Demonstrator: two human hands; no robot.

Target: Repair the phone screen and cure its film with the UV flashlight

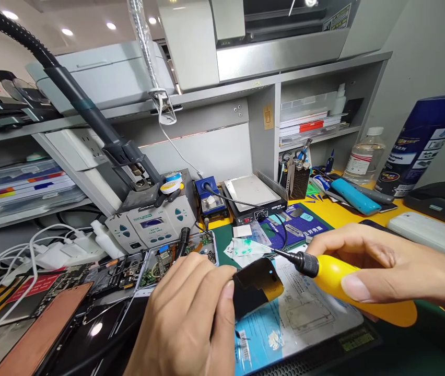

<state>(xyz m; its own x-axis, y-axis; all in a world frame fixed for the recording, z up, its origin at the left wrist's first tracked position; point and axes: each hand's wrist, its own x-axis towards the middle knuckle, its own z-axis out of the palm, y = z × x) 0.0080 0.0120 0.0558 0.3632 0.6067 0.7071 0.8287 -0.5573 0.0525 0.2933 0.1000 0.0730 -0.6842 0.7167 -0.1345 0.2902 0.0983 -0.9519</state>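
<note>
My left hand (191, 313) is wrapped round a black phone (257, 284), whose glossy face shows yellow reflections. In my right hand (387, 261) is a yellow screwdriver (336, 277), gripped by its handle between thumb and fingers. Its thin dark shaft points left, with the tip just above the top edge of the phone. Whether the tip touches anything cannot be made out. Beneath the phone lies a blue and white printed mat (304, 318). The lower part of the phone is hidden by my left hand.
A grey soldering station (155, 224) stands behind on the left, beside a tray of circuit boards (160, 269). A heating plate (252, 193) sits at the back. On the right are a clear bottle (363, 156), a blue spray can (422, 146) and a turquoise case (355, 196).
</note>
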